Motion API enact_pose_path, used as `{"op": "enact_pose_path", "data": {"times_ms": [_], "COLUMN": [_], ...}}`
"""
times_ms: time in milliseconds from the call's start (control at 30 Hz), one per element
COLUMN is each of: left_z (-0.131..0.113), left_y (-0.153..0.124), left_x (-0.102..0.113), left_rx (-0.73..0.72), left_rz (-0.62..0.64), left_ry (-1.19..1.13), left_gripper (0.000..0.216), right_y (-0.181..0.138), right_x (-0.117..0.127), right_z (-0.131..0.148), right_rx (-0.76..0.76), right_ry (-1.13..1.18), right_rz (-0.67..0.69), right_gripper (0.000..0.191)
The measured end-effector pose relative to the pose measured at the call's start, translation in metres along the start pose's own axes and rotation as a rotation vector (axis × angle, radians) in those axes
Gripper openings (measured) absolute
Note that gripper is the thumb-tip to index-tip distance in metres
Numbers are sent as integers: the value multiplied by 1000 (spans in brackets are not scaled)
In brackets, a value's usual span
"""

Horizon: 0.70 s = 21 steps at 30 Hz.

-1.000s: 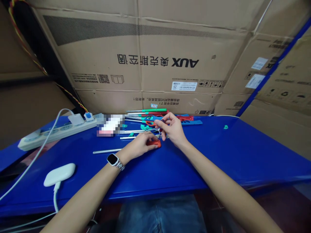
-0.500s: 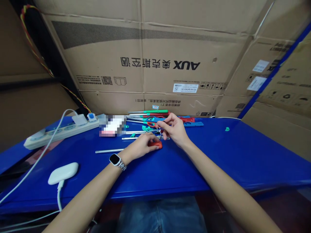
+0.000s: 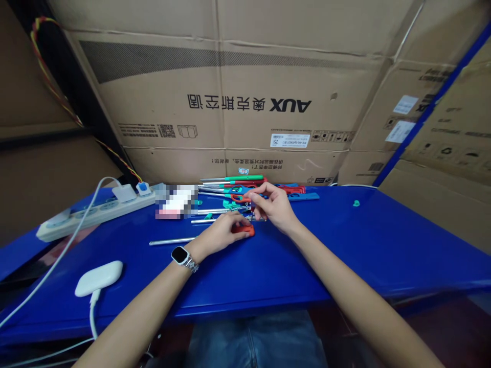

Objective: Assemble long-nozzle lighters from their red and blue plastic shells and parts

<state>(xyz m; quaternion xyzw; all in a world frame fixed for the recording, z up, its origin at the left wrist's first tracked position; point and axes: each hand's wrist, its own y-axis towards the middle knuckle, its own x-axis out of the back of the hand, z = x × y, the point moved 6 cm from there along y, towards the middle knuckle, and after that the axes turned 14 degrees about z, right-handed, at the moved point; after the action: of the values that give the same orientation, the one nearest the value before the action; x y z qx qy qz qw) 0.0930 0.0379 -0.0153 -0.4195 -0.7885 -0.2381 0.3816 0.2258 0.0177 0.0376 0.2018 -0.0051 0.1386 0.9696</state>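
Note:
My left hand (image 3: 224,231), wearing a watch (image 3: 180,254), is closed on the orange handle (image 3: 248,230) of a long-reach lighter lying on the blue table. From under that hand a thin metal tube (image 3: 171,241) sticks out to the left. Just above the handle's right end, my right hand (image 3: 276,207) pinches a thin dark piece (image 3: 252,215) that points down at it; its exact kind is too small to tell. Behind the hands lie several more long lighters, among them a green one (image 3: 245,178) and an orange-looped one (image 3: 238,198). Small green parts (image 3: 230,205) lie among metal tubes (image 3: 210,211).
A power strip (image 3: 97,209) with plugs stands at the left, near a white charging case (image 3: 98,278) on a cable. A blurred white and pink item (image 3: 177,202) lies beside the lighters. Cardboard (image 3: 245,66) walls the back. A small green piece (image 3: 356,203) lies right.
The right hand has lowered slightly toward the orange handle, and the thin dark piece now shows below its fingertips. My left hand keeps its hold. The view has shifted a little.

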Motion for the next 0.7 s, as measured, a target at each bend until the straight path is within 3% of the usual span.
{"op": "enact_pose_path", "data": {"times_ms": [167, 267, 467, 700], "left_z": [-2, -3, -2, 0], "left_y": [0, -1, -1, -1], "left_x": [2, 2, 0, -1], "left_rx": [-7, -10, 12, -7], "left_rz": [11, 15, -3, -18], "left_ry": [-14, -10, -20, -15], "left_gripper": [29, 28, 29, 26], "right_y": [2, 1, -3, -3], "right_x": [-1, 0, -1, -1], "right_z": [-3, -6, -4, -1], "right_rx": [1, -3, 10, 46], "right_ry": [54, 34, 12, -9], "right_rz": [-54, -54, 114, 64], "right_gripper": [55, 47, 41, 40]}}
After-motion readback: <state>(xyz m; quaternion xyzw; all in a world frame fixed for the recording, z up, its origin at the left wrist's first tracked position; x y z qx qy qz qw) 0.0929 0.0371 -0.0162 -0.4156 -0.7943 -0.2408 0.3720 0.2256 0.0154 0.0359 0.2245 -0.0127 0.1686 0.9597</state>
